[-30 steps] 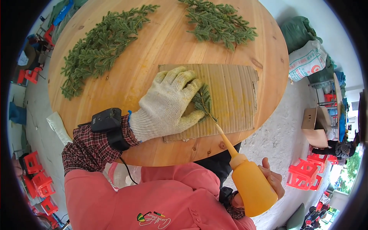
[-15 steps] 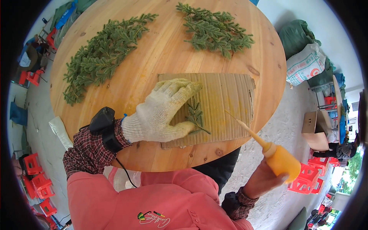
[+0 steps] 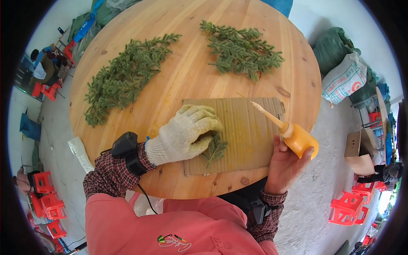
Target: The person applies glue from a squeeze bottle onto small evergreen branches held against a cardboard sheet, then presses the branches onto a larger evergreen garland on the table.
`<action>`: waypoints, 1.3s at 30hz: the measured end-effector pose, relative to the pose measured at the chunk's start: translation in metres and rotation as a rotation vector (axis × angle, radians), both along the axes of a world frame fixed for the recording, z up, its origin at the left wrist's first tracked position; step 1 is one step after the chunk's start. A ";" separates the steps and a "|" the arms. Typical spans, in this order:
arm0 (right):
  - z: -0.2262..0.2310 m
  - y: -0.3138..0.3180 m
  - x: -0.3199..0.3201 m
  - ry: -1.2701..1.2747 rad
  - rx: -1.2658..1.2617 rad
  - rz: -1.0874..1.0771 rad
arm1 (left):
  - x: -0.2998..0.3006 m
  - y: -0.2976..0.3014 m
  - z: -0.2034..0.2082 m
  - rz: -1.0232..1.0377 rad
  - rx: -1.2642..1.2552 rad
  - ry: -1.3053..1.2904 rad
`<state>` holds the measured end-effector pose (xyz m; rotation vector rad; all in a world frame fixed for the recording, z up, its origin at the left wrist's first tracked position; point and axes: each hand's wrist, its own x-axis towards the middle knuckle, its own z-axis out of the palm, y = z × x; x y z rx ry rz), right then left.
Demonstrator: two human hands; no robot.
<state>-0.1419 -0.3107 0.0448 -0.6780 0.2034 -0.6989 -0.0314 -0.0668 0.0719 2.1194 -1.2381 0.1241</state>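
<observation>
My left hand (image 3: 183, 135), in a white knit glove yellowed at the fingers, rests over the left side of a flat corrugated cardboard piece (image 3: 250, 144). Its fingers and thumb are curled together around a small green conifer sprig (image 3: 218, 149). The sprig's lower part shows beside the thumb; the rest is hidden under the glove. My bare right hand (image 3: 281, 171) is closed on an orange squeeze bottle (image 3: 301, 141) at the cardboard's right edge. The bottle tilts, its long thin nozzle pointing up and left above the cardboard. Yellowish smears mark the cardboard.
The round wooden table (image 3: 187, 87) carries a large heap of conifer sprigs (image 3: 125, 78) at the left and a smaller heap (image 3: 245, 50) at the back right. Red stools (image 3: 346, 208), sacks (image 3: 345, 76) and an open carton (image 3: 360, 148) stand around the floor.
My right hand has brought the bottle up and left, so its nozzle now reaches over the cardboard. My left fingers have curled in, and the sprig's stem now points lower left instead of lower right.
</observation>
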 end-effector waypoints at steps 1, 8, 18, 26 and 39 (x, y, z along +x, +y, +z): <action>0.000 0.003 0.002 0.003 -0.025 -0.025 | 0.002 0.000 0.001 -0.016 0.001 0.013; -0.003 0.005 0.003 -0.018 -0.040 -0.014 | 0.011 0.013 0.021 0.086 0.005 -0.087; -0.014 -0.004 -0.002 -0.085 -0.056 0.081 | 0.060 0.061 0.052 0.821 0.209 -0.694; -0.006 -0.002 -0.003 -0.020 -0.100 0.077 | 0.101 -0.021 0.018 0.538 0.322 -0.644; -0.003 0.004 -0.011 0.030 0.020 0.070 | 0.078 -0.012 0.029 0.502 0.238 -0.698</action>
